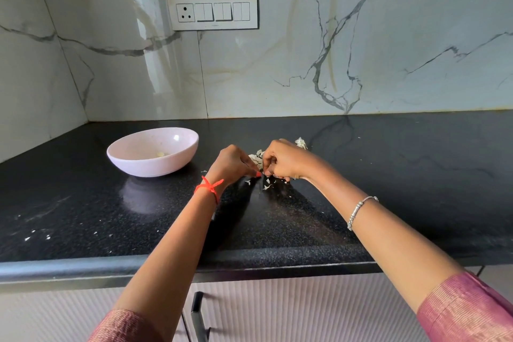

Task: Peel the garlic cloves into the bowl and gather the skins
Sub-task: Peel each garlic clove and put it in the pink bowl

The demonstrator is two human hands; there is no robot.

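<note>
Garlic skins point(257, 159) pinched between curled fingers of left hand point(233, 160) and right hand point(287, 160), over black table point(388, 175), bowl point(150, 167) with peeled clove point(160, 153) placed leftward.

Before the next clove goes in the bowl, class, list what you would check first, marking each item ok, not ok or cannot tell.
1. The bowl stands upright on the counter, left of the hands: ok.
2. A peeled clove lies in the bowl: ok.
3. Left hand and right hand meet at the pile of skins: ok.
4. Whether the hands hold a clove, and whether it is peeled: cannot tell; curled fingers hide it.
5. Skins gathered: not ok. Besides the pile, a scrap lies behind the right hand and flecks lie at the counter's front left.
</note>
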